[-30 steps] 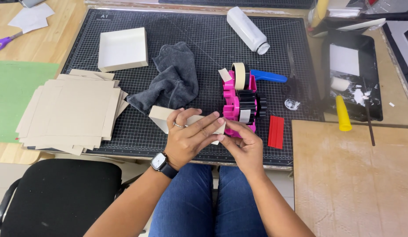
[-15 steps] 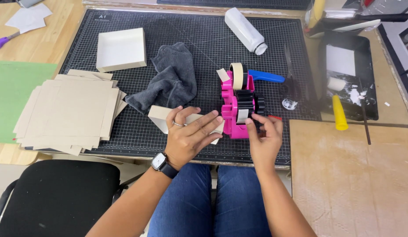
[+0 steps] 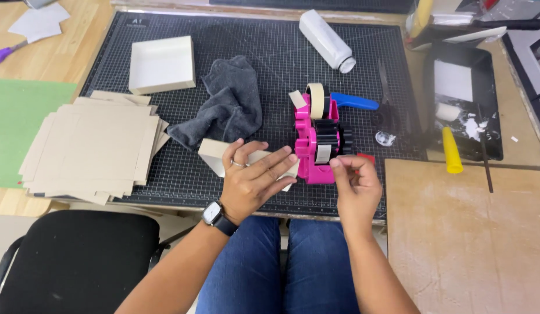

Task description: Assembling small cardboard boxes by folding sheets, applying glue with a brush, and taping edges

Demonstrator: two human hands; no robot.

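Pink plastic marks the centre of the frame: a tape dispenser (image 3: 314, 139) standing on a black gridded cutting mat (image 3: 270, 52), with a roll of beige tape (image 3: 316, 100) mounted at its top. The right hand (image 3: 356, 187), just below and right of the dispenser, has thumb and fingertips pinched together on the loose end of tape (image 3: 323, 153) hanging at the dispenser's black drum. The left hand (image 3: 252, 179), a watch (image 3: 213, 214) on its wrist, lies flat with fingers spread over a small beige cardboard box (image 3: 214, 156), pressing it against the mat directly left of the dispenser.

A crumpled grey cloth (image 3: 226, 107) sits just above the box. At the left of the frame lies a stack of flat cardboard blanks (image 3: 92, 145), and above it an assembled shallow box (image 3: 161, 64). A white bottle (image 3: 326, 39) rests on its side at the top of the mat. A blue-handled tool (image 3: 354, 102) lies just right of the dispenser. A black tray (image 3: 463, 102) with a yellow-handled roller (image 3: 451, 150) occupies the upper right. Purple-handled scissors (image 3: 5, 53) show at the upper left edge.
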